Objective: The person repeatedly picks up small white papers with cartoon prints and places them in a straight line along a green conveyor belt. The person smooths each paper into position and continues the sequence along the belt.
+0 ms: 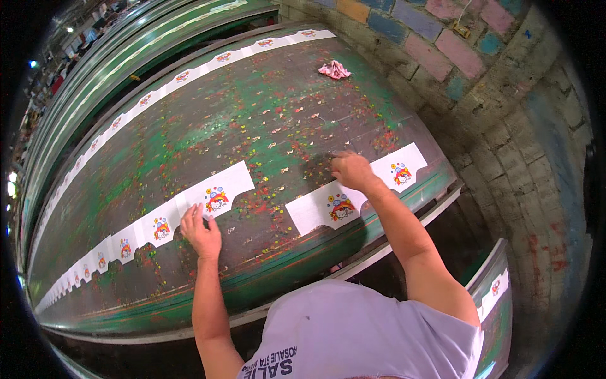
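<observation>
White fabric-like pieces with a colourful cartoon print and notched lower edges lie in a row along the near side of a long, paint-stained table (284, 136). My left hand (203, 235) is open, fingers spread, its fingertips at the lower edge of one printed piece (214, 197). Further right, my right hand (352, 170) is over the upper edge of the row, between a printed piece (338, 207) and the end piece (402, 172). Its fingers are curled together near the table surface; whether they hold anything is hidden. A gap parts the two groups of pieces.
Another row of printed pieces (224, 57) runs along the table's far side. A crumpled pink cloth (334, 70) lies near the far right corner. A brick wall (435, 57) stands at the right. More long tables (158, 39) stretch beyond, and another (494, 309) is at lower right.
</observation>
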